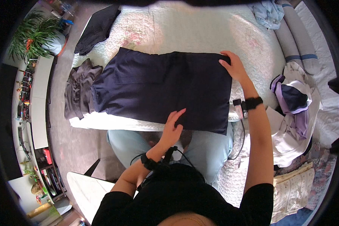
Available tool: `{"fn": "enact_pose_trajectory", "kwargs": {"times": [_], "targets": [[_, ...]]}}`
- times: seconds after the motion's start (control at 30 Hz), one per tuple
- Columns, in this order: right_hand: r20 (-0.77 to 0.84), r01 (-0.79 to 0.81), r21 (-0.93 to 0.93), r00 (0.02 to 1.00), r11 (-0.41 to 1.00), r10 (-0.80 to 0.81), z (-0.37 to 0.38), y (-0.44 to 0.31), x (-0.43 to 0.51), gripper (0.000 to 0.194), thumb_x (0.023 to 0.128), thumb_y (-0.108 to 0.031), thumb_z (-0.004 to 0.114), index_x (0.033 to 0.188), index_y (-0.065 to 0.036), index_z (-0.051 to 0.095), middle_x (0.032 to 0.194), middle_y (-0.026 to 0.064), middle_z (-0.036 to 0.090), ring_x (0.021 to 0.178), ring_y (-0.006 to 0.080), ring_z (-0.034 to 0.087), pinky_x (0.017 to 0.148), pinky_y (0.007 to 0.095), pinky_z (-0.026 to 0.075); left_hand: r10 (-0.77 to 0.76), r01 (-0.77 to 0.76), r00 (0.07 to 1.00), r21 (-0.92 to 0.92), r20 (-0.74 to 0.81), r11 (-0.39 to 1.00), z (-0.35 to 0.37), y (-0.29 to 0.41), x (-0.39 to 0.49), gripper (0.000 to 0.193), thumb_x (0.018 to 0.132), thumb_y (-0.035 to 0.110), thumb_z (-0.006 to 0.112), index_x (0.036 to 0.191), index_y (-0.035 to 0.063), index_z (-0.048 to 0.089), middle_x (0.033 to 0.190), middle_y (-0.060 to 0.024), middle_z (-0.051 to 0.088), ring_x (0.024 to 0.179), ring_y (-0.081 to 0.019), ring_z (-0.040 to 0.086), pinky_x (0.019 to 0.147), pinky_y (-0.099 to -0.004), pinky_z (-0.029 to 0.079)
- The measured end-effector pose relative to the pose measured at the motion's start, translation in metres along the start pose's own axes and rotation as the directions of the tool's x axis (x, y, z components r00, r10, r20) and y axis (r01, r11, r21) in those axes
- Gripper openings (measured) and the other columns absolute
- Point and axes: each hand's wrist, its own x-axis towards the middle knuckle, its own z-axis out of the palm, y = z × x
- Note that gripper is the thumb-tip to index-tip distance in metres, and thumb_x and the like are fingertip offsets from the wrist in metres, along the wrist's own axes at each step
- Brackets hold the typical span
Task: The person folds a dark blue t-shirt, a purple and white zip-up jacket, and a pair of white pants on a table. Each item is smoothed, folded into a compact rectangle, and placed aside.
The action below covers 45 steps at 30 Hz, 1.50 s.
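A dark navy garment (169, 87) lies spread across the quilted bedspread in front of me, its banded end to the left and a straight edge to the right. At its far right corner is my right hand (235, 66), thumb and fingers apart, with the thumb over the cloth and the fingers along the far edge. My left hand (172, 130) is over the garment's near edge, fingers spread and nothing held; whether it presses on the cloth is hard to tell. A dark grey-brown garment (80, 89) lies crumpled against the banded end.
Folded black clothing (97, 29) rests at the far left of the bedspread (197, 25). On the right are denim (268, 14), long grey cushions (291, 36) and piled white and purple clothes (293, 113). A white tabletop (87, 192) stands behind my left elbow; a cable (244, 135) hangs from my right wrist.
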Motion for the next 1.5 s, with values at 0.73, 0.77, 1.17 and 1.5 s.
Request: {"fn": "enact_pose_trajectory", "kwargs": {"times": [0.73, 0.77, 1.17, 1.5], "targets": [[0.047, -0.558, 0.656, 0.702, 0.508, 0.711, 0.034, -0.047, -0.172, 0.026, 0.09, -0.021, 0.059, 0.1, 0.003, 0.06, 0.083, 0.0048, 0.064, 0.073, 0.0092, 0.057, 0.066, 0.0226, 0.044, 0.437, -0.457, 0.889, 0.2, 0.136, 0.867, -0.031, 0.063, 0.179, 0.064, 0.076, -0.002, 0.049, 0.137, 0.0166, 0.042, 0.138, -0.0118, 0.042, 0.123, -0.0287, 0.043, 0.1, -0.0345, 0.035], [0.019, -0.573, 0.61, 0.701, 0.547, 0.713, 0.035, -0.049, -0.173, 0.026, 0.09, -0.021, 0.059, 0.1, 0.003, 0.06, 0.083, 0.0054, 0.065, 0.074, 0.0097, 0.058, 0.066, 0.0231, 0.044, 0.393, -0.421, 0.906, 0.247, 0.155, 0.873, -0.032, 0.059, 0.178, 0.065, 0.077, -0.002, 0.049, 0.138, 0.0171, 0.04, 0.14, -0.0127, 0.039, 0.126, -0.0281, 0.04, 0.099, -0.0331, 0.036], [-0.112, -0.511, 0.608, 0.703, 0.608, 0.702, 0.049, -0.046, -0.179, 0.029, 0.091, -0.024, 0.057, 0.104, 0.002, 0.059, 0.082, 0.0038, 0.064, 0.071, 0.0106, 0.056, 0.062, 0.0255, 0.045, 0.282, -0.373, 0.918, 0.36, 0.28, 0.855, -0.028, 0.059, 0.185, 0.08, 0.076, -0.001, 0.057, 0.145, 0.0199, 0.024, 0.147, -0.0296, 0.015, 0.134, -0.0377, 0.026, 0.094, -0.0347, 0.04], [0.29, -0.52, 0.827, 0.723, 0.216, 0.627, 0.024, -0.068, -0.165, 0.034, 0.09, -0.016, 0.058, 0.119, 0.0, 0.053, 0.105, 0.0072, 0.062, 0.095, 0.015, 0.058, 0.085, 0.0274, 0.045, 0.49, -0.345, 0.85, 0.906, 0.191, 0.244, 0.003, 0.042, 0.136, 0.059, 0.086, 0.03, 0.058, 0.136, 0.0048, 0.038, 0.147, -0.0197, 0.022, 0.133, -0.035, 0.025, 0.109, -0.0457, 0.022]]}}
